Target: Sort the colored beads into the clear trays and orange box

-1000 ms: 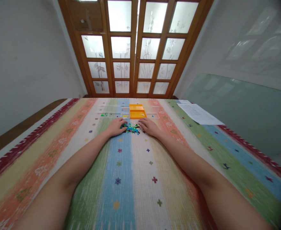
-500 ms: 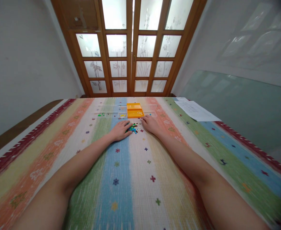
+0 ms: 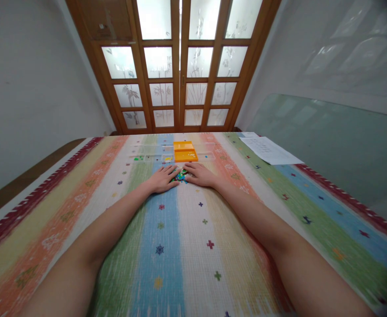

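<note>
A small heap of tiny coloured pieces (image 3: pixel 180 176) lies on the striped cloth (image 3: pixel 187 246) far out in front of me. My left hand (image 3: pixel 162 178) lies flat on the cloth, fingers stretched out against the heap's left side. My right hand (image 3: pixel 198 174) lies flat too, its fingers touching the heap's right and far side. The two hands nearly meet around the heap and hide most of it. Just beyond stands an orange tray (image 3: pixel 184 152), with a clear compartment box (image 3: pixel 147 157) to its left that has a few green and yellow pieces in it.
A white printed sheet (image 3: pixel 268 150) lies at the far right of the table. Behind the table are wooden doors with frosted glass panes (image 3: pixel 177 70). A pane of glass (image 3: pixel 328 145) leans against the right wall.
Both hands have closed in on the heap, the right one sliding left, so the pieces are pushed into a tighter pile. The view has tilted up slightly.
</note>
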Available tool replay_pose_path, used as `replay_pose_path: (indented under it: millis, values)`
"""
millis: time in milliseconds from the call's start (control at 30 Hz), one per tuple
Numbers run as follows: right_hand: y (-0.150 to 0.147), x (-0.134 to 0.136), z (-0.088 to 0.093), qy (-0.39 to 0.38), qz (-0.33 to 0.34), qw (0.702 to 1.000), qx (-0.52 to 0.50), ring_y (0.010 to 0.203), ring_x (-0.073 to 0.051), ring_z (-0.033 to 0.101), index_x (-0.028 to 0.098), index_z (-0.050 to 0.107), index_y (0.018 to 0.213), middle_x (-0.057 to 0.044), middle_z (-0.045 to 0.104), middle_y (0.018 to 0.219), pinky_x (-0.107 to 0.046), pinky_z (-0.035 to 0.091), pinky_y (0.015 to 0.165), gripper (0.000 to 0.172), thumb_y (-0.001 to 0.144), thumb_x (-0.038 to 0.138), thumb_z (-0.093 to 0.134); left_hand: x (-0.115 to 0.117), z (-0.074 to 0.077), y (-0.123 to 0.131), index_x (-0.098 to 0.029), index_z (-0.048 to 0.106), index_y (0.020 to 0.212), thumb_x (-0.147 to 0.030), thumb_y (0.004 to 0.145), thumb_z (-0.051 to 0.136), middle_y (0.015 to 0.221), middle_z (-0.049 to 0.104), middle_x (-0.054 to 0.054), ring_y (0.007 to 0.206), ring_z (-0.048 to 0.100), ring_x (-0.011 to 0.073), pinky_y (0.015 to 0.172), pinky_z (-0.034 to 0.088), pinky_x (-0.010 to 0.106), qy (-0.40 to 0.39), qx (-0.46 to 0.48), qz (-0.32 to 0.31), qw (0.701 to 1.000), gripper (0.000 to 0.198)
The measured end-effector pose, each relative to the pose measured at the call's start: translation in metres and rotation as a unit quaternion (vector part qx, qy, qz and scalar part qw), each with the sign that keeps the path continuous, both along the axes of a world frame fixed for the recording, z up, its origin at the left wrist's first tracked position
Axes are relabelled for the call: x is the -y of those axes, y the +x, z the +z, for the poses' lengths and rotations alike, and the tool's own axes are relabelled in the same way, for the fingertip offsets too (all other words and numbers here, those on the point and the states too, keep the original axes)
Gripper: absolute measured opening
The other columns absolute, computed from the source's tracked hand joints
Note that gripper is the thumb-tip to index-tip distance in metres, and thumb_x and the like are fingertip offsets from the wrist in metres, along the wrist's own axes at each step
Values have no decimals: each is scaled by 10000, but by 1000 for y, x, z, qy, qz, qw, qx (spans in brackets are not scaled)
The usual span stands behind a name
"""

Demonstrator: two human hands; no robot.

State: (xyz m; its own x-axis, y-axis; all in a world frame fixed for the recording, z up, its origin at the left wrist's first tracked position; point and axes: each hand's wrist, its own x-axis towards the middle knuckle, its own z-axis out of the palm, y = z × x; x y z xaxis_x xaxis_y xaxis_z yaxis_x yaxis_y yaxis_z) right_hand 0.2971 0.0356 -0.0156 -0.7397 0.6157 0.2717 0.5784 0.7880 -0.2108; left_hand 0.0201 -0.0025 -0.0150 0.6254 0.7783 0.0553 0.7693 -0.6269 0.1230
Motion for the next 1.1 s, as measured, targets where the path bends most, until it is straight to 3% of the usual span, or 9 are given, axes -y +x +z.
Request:
replay_pose_path:
  millis: [100,433,800,1100]
  values:
    - [0,0,-2,-2,0,1000,4,1463,-330,462,214,573,1509,-141,521,1572,-522,350,1222,555,1041,507,511,-1,2,-3,-275,276,1675,-706,1037,278,1746,220,91,1604,227,296,1286,139,467,0,-10,5,1000,769]
    - [-3,-2,2,26,29,998,-49,1304,-276,592,216,693,1359,-114,660,1408,-469,436,1151,408,1086,380,438,-9,1,-14,-191,318,1659,-710,1034,284,1726,259,129,1596,263,287,1286,173,432,-4,13,31,999,813]
    - [-5,2,6,12,-21,995,-102,1116,-233,654,213,761,1144,-100,749,1172,-387,487,1019,350,1089,335,437,-5,4,-13,-222,282,1673,-722,1026,289,1746,185,131,1615,191,330,1285,154,510,-16,-4,36,999,818]
    - [-5,5,10,1,-57,994,-89,1001,-211,648,206,764,961,-84,747,1022,-315,453,902,386,1096,350,432,-11,3,-19,-197,265,1675,-703,1032,298,1736,223,120,1608,226,301,1290,188,499,-40,29,55,997,819]
